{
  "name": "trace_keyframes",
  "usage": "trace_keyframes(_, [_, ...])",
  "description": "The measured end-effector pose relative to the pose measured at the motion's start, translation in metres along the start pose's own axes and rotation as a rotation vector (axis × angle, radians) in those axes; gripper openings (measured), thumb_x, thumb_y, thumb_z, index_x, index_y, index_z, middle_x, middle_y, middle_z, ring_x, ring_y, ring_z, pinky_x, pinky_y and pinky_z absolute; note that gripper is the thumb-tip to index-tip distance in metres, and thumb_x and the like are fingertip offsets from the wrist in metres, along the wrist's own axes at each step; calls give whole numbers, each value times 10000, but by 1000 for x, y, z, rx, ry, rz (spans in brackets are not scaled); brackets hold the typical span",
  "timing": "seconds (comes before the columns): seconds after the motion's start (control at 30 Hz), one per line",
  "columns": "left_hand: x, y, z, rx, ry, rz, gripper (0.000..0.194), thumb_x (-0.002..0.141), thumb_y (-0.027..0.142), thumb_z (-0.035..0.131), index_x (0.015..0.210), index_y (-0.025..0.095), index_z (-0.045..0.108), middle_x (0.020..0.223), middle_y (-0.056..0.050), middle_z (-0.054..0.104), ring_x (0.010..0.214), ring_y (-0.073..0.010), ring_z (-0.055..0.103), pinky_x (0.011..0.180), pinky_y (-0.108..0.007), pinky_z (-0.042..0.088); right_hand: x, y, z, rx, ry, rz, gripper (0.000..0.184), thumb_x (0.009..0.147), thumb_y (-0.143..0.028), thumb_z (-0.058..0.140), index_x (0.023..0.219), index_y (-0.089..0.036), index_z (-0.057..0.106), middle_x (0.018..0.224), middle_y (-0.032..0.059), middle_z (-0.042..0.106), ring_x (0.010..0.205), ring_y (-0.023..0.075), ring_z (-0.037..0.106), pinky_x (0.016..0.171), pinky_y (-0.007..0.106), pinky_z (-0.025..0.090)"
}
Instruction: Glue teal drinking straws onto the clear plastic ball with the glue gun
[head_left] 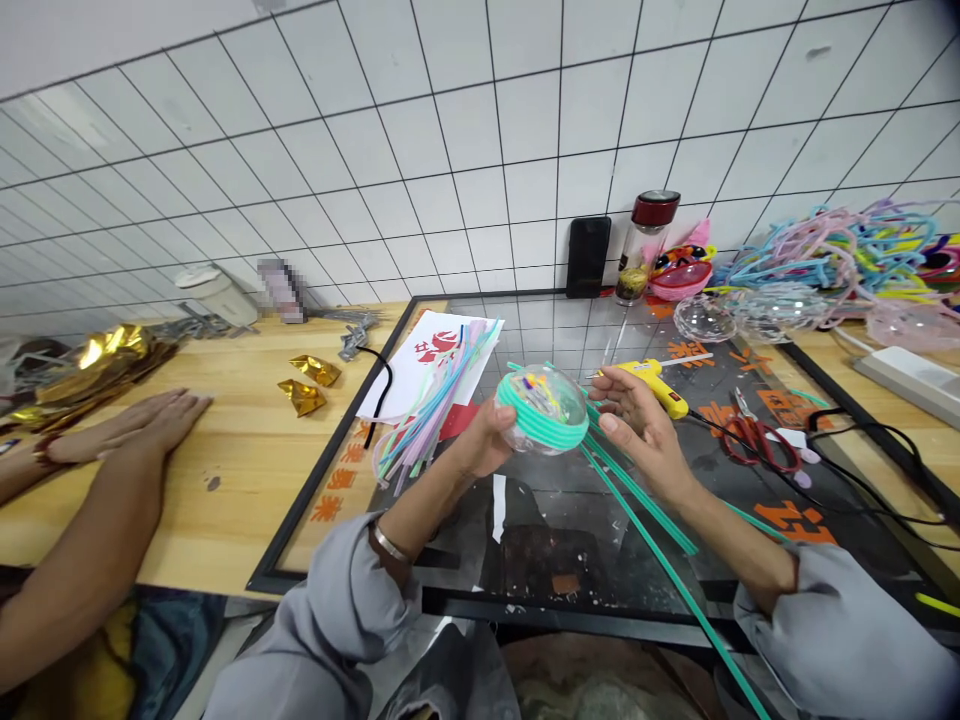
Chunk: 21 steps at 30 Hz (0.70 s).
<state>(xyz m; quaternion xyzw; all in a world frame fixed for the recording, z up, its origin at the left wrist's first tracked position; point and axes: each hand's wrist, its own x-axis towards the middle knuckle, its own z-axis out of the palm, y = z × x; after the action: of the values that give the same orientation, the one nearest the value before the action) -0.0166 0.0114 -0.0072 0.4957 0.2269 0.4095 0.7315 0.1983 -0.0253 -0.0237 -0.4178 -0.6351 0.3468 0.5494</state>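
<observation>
A clear plastic ball (568, 397) with green pipe cleaner bands wound round its lower part is gripped in my left hand (486, 440). Small yellow and purple bits show through its wall. To the right of the ball, my right hand (646, 432) has its fingers apart and slightly curled, with nothing visibly gripped. Long green pipe cleaners (651, 508) run from beside the ball, past my right hand, toward the table's front edge. Behind that hand lies a yellow glue gun (660, 385) with a white glue stick.
Pastel pipe cleaners (424, 420) lie on white paper (409, 345). Red-handled scissors (750, 440) and a black cord (885, 460) are at right. Behind stand a phone (589, 257) and a glass bottle (641, 250). Another person's hands (161, 420) rest near gold pieces (304, 396).
</observation>
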Motion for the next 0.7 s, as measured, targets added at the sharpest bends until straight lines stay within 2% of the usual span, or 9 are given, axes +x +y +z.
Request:
trace_keyframes(0.1, [0,-2,0,-156,53,-62,911,608,675,753,1326,176,498,1292,-176,647,1144,-391,640,844,-516,589,-1,0,2,-13,-17,17,551,881,-512,603,1366,-304,445,1307,94,561,1173,243,571,975,451,497])
trace_keyframes(0.23, [1,-4,-4,-271,111,-110,863,596,655,779,1282,203,517,1299,-156,648,1072,-370,673,748,-466,607,-4,-1,5,-44,-32,6,548,878,-514,611,1361,-310,451,1304,88,572,1172,239,573,977,447,494])
trace_keyframes(0.47, [2,0,-2,-459,116,-147,719,614,597,811,1163,190,586,1089,-106,728,920,-307,714,697,-406,604,-6,2,7,-61,-54,5,538,898,-479,604,1381,-314,433,1296,85,573,1138,230,597,974,453,492])
trace_keyframes(0.57, [3,1,-2,-510,109,-160,683,682,604,762,1180,171,587,1075,-119,730,945,-318,717,716,-407,600,-8,1,7,-120,-81,-64,530,926,-428,577,1418,-341,404,1288,73,570,1129,220,597,966,442,500])
trace_keyframes(0.7, [3,1,-2,-538,115,-147,639,754,593,706,1213,168,580,1098,-129,726,950,-323,713,711,-418,596,-10,-4,9,-337,-159,-255,591,943,-356,551,1491,-353,328,1328,82,529,1196,235,547,997,448,487])
